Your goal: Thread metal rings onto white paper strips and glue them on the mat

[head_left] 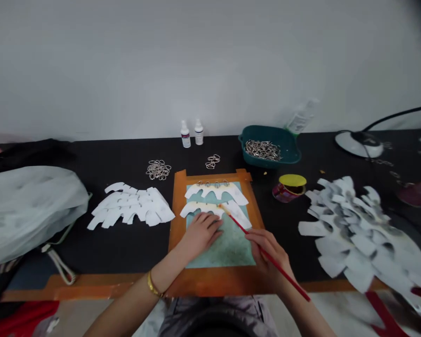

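- Firstly, black table (126,252), its front edge taped brown.
- White pile (365,234), right: loose, overlapping, reaching the front edge; a stray elbow could drag it off.
- Pale green sheet (228,248), central, brown-bordered.
- Lower white piece (241,216), on the sheet; would probably skid and smear if its hold slackened.
- Upper white piece (236,194), just beyond; easily smudged by an overreaching brush.
- Right hand (269,252): grasping the red brush.
- Left hand (202,232): fingers laid flat at the lower piece, clenching nothing.
- Red brush (277,266), tip on the lower piece; overloading could cause drips.
- Metal rings (216,184), along the upper piece's far edge; a knock might skew them.
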`<state>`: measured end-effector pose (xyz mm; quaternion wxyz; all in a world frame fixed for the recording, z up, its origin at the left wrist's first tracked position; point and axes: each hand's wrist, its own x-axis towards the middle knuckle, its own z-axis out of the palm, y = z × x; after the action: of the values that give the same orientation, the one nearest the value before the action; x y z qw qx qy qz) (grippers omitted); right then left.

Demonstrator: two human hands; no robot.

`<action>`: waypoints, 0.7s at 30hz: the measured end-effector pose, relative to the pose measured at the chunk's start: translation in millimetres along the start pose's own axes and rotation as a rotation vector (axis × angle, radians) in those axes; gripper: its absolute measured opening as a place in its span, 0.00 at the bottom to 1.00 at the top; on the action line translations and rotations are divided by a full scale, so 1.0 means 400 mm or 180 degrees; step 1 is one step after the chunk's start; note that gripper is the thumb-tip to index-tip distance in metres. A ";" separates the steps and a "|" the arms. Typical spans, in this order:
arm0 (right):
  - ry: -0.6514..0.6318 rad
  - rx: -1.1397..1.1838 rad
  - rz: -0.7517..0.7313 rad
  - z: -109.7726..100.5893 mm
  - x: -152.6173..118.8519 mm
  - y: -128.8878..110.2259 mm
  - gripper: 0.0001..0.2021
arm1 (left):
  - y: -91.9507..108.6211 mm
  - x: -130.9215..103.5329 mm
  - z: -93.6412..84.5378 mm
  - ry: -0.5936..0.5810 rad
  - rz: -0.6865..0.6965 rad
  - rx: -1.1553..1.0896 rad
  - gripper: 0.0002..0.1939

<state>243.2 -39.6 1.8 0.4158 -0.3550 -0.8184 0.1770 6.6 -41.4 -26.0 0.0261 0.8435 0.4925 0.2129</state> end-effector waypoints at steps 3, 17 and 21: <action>0.0112 -0.0030 0.0102 -0.016 -0.005 0.007 0.13 | 0.001 0.002 -0.003 0.0012 0.0036 0.0011 0.16; 0.0160 -0.0071 0.0107 -0.035 0.013 -0.019 0.13 | -0.015 0.005 0.004 0.0104 0.0192 0.0076 0.15; -0.0019 0.0035 -0.0054 -0.013 0.024 -0.029 0.12 | -0.016 0.005 0.004 0.0139 0.0193 0.0062 0.15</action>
<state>238.4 -40.7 16.9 0.4168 -0.3452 -0.8216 0.1790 2.9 -36.0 -28.5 0.0007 0.8534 0.4692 0.2272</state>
